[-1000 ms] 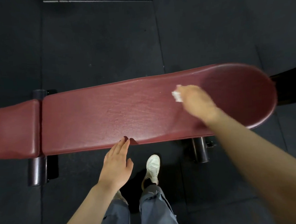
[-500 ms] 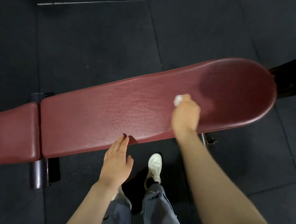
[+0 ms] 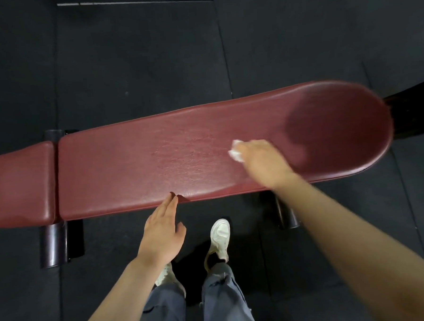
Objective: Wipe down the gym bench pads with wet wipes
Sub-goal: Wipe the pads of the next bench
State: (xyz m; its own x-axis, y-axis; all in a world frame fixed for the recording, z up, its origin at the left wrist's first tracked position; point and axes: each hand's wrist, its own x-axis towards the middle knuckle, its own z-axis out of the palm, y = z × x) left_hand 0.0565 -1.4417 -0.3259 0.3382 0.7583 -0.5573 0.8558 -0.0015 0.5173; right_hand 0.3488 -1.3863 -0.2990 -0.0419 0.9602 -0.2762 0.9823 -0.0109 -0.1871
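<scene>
From the left, I see the short seat pad [image 3: 18,185], dark red, cut off by the frame edge, with a narrow gap between it and the long back pad [image 3: 157,163]. A black frame foot [image 3: 54,244] sticks out toward me below that gap. My left hand [image 3: 162,233] reaches forward with the fingers straight and close together, the fingertips [image 3: 172,199] touching the near edge of the long back pad; that grip is released and carries nothing. Below it I see grey trousers [image 3: 220,299] and a white shoe [image 3: 220,236] on the floor.

Further right, my right hand [image 3: 263,161] lies knuckles up on the long back pad, blurred, the forearm running in from the lower right corner. Its grip is closed around a crumpled white wet wipe [image 3: 236,153], which pokes out at the fingers' left side and rests on the pad surface, about midway across the pad's width. Right of the hand the rounded end of the pad shows a darker patch [image 3: 327,127]. A second black leg [image 3: 285,215] stands under the near edge there.

The floor [image 3: 139,66] is black rubber matting with visible tile seams, and a pale line [image 3: 134,2] runs along the far top edge.
</scene>
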